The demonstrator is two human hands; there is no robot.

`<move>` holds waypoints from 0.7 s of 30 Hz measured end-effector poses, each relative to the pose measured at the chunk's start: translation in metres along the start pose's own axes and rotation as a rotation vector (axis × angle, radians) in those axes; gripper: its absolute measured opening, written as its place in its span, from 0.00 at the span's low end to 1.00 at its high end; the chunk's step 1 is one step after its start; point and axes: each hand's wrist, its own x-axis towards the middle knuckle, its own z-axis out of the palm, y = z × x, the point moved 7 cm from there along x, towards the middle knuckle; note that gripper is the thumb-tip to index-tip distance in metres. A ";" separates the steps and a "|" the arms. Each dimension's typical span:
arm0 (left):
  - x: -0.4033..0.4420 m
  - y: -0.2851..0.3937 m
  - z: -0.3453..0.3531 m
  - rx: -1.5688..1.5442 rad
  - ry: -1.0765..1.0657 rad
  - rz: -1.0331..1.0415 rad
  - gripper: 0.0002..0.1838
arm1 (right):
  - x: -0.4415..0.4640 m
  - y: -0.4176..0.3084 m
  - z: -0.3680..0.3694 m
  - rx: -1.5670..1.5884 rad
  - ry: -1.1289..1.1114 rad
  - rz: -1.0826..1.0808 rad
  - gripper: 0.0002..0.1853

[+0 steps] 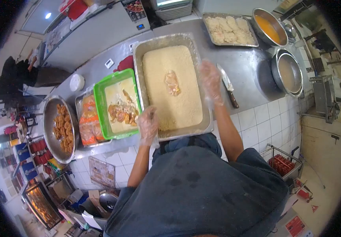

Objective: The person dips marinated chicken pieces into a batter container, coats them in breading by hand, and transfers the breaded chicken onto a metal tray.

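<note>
A deep metal pan (138,59) holds pale breading (178,114), with one raw chicken piece (172,83) lying on its middle. My left hand (149,123), in a clear plastic glove, is at the pan's near left rim with its fingers curled; what they hold, if anything, is hidden. My right hand (212,83), gloved too, is beside the pan's right rim, its fingers loosely extended and nothing visible in them. Left of the pan, a green tray (99,98) contains raw chicken pieces (122,113) in whitish liquid. A knife (227,85) with a dark handle lies right of my right hand.
Breaded pieces fill a tray (253,43) at the back right, near a bowl of orange liquid (268,28) and stacked bowls (291,73). Fried chicken sits in a metal bowl (48,130) at left, next to orange-marked packages (89,118). Another person (16,77) is far left.
</note>
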 end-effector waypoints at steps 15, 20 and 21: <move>-0.069 0.018 0.049 0.298 0.120 0.088 0.17 | 0.244 0.303 -0.062 -1.178 -0.463 0.639 0.19; -0.064 0.025 0.053 0.324 0.139 0.049 0.17 | 0.224 0.305 -0.060 -1.190 -0.484 0.568 0.18; -0.065 0.021 0.055 0.333 0.134 0.032 0.16 | 0.212 0.299 -0.058 -1.197 -0.494 0.486 0.19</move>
